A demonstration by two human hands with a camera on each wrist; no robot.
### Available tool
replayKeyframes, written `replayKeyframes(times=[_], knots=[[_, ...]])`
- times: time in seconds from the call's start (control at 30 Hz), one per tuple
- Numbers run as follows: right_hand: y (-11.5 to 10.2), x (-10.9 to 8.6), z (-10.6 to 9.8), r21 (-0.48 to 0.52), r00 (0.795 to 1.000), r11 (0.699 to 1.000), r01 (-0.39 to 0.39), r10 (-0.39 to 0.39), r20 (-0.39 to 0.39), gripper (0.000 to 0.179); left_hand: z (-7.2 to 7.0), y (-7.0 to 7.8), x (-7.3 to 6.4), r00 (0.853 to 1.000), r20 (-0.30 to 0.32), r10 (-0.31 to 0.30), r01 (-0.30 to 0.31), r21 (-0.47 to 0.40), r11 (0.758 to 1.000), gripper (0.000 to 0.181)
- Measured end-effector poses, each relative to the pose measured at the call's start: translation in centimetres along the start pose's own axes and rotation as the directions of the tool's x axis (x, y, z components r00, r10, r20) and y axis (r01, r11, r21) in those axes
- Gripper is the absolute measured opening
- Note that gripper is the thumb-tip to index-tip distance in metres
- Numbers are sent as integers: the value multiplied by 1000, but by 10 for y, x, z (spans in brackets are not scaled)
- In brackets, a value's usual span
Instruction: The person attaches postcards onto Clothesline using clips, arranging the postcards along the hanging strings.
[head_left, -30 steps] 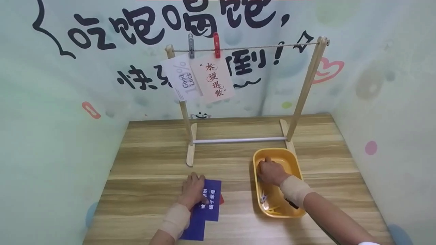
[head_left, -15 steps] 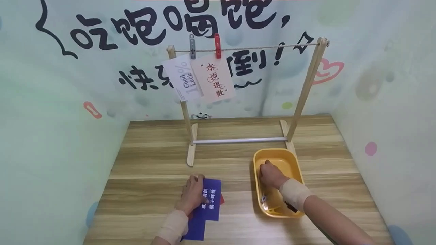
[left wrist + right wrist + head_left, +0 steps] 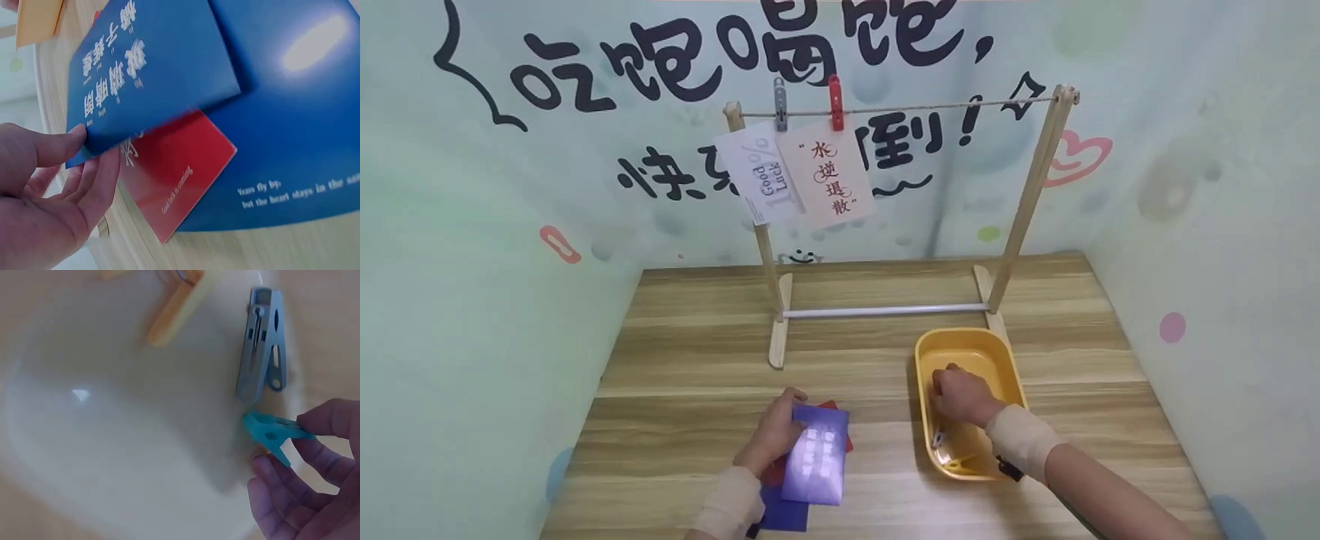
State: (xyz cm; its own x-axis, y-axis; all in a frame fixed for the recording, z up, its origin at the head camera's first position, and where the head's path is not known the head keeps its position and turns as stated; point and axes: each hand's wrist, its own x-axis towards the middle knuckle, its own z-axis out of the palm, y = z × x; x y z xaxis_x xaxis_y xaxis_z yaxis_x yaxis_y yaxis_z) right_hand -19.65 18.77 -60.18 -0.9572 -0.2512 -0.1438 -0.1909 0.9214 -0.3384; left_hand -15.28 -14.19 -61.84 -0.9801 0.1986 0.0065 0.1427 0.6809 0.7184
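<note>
My left hand [image 3: 771, 437] pinches a blue card [image 3: 815, 457] with white characters between thumb and fingers, its edge tilted up off the pile. Beneath it lie a red card [image 3: 183, 171] and another blue card [image 3: 292, 146] printed with small English words. Inside the yellow basin [image 3: 921, 420], my right hand [image 3: 966, 395] pinches a teal clothespin [image 3: 273, 432] by one handle. Beside that clothespin lies a grey clothespin [image 3: 260, 346], and a yellow clothespin [image 3: 180, 309] is farther off in the basin. In the head view the teal clothespin is hidden by the hand.
Behind the hands stands a wooden rack [image 3: 1039, 172] with a string [image 3: 937, 107] across its top. A grey clothespin [image 3: 780, 105] and a red clothespin [image 3: 836, 103] hold a white card [image 3: 757, 176] and a pink card [image 3: 825, 176] on it. A printed wall encloses the table.
My left hand has taken hold of the top blue card and lifted it, tilting it and uncovering more of the red card. My right hand has shifted slightly toward me within the basin.
</note>
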Motion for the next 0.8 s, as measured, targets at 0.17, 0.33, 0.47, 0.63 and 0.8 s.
replayKeyframes(times=[0.17, 0.33, 0.47, 0.63, 0.8], knots=[[0, -4, 1, 34, 999, 999, 36, -35, -37, 14, -5, 1, 0, 997, 67, -26, 27, -9, 1000, 43], [-1, -4, -3, 61, 995, 995, 84, -80, -67, 14, -8, 1, 3, 992, 103, -76, 83, -56, 995, 34], [-1, -1, -6, 87, 997, 994, 70, -67, -44, 17, -12, 2, 5, 982, 136, -133, 148, -107, 983, 30], [-1, 1, -9, 110, 999, 993, 45, -43, -22, 7, -16, 4, 6, 972, 165, -165, 194, -181, 964, 30], [-3, 0, -11, 117, 998, 992, 47, -42, -49, 18, -20, 9, 9, 969, 189, -162, 205, -234, 950, 30]])
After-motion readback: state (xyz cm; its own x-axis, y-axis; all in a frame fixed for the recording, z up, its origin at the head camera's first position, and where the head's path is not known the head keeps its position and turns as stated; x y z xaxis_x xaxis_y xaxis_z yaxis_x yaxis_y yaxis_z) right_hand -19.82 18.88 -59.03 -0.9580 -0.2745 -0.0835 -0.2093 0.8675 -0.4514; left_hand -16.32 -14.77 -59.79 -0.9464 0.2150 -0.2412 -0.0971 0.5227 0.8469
